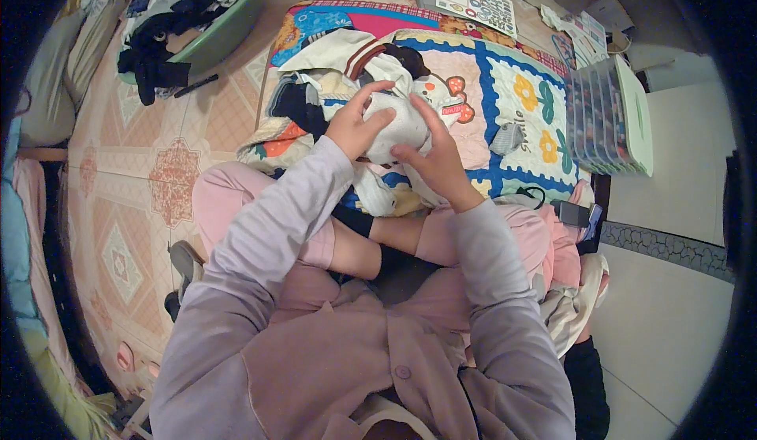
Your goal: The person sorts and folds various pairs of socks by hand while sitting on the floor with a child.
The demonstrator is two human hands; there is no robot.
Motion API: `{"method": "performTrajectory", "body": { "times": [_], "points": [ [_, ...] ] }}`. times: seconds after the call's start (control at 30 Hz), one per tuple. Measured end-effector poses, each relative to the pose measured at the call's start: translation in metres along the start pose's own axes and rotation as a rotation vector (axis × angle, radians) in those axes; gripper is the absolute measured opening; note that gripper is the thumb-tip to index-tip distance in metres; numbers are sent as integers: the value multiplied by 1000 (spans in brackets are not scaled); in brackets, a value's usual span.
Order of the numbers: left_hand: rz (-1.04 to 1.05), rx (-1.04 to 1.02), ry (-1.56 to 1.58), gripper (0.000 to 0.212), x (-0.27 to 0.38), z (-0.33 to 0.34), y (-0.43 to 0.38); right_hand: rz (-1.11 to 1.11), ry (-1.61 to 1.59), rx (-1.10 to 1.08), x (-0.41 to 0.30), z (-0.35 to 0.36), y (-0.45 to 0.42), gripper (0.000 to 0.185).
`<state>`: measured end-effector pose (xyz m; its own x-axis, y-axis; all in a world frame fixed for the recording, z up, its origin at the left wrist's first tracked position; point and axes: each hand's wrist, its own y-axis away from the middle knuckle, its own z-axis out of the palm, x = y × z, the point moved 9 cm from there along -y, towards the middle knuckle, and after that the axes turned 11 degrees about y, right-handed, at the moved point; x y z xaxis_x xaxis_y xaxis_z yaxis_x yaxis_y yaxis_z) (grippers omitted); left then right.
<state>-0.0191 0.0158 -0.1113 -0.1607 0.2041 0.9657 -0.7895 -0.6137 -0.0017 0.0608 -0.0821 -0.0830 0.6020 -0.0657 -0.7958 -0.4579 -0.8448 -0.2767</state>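
A folded white cloth item (397,129), possibly a sock, is held in front of me between both hands. My left hand (358,122) grips its left side, with the thumb lying on top. On the opposite side my right hand (436,155) holds it between thumb and fingers. Beneath and beyond my hands lies a heap of clothes, including a white garment with brown-striped trim (364,58) and dark socks (294,102). Another white sock (375,190) rests just below my hands. To the right, a rolled grey sock (507,138) lies on the patterned quilt (473,156).
A green basin (236,35) heaped with clothes stands on the tiled floor at upper left. A clear plastic drawer box (600,117) is at the right, near a small dark box (571,212). Pink clothing (562,251) lies by my right knee. A sticker sheet (476,3) lies beyond the quilt.
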Motion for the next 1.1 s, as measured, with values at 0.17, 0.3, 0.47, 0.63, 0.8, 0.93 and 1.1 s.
{"method": "performTrajectory", "body": {
  "times": [0.17,0.3,0.47,0.63,0.8,0.93,1.1],
  "points": [
    [-293,-92,219,40,-31,2,0,74,151,-47,17,0,2,40],
    [214,-58,-420,46,7,0,2,299,-91,-170,41,8,5,28],
    [9,-194,-468,49,3,8,1,549,-385,-256,51,16,13,29],
    [-13,-23,-396,42,-11,-12,-3,211,-289,-49,29,7,2,33],
    [-240,-212,102,31,-25,10,3,225,-131,-127,39,7,3,44],
    [-357,-123,292,22,-36,1,2,283,-512,7,29,4,2,49],
    [-410,103,493,18,-28,-9,3,-99,135,64,-14,-7,0,48]
  ]
}}
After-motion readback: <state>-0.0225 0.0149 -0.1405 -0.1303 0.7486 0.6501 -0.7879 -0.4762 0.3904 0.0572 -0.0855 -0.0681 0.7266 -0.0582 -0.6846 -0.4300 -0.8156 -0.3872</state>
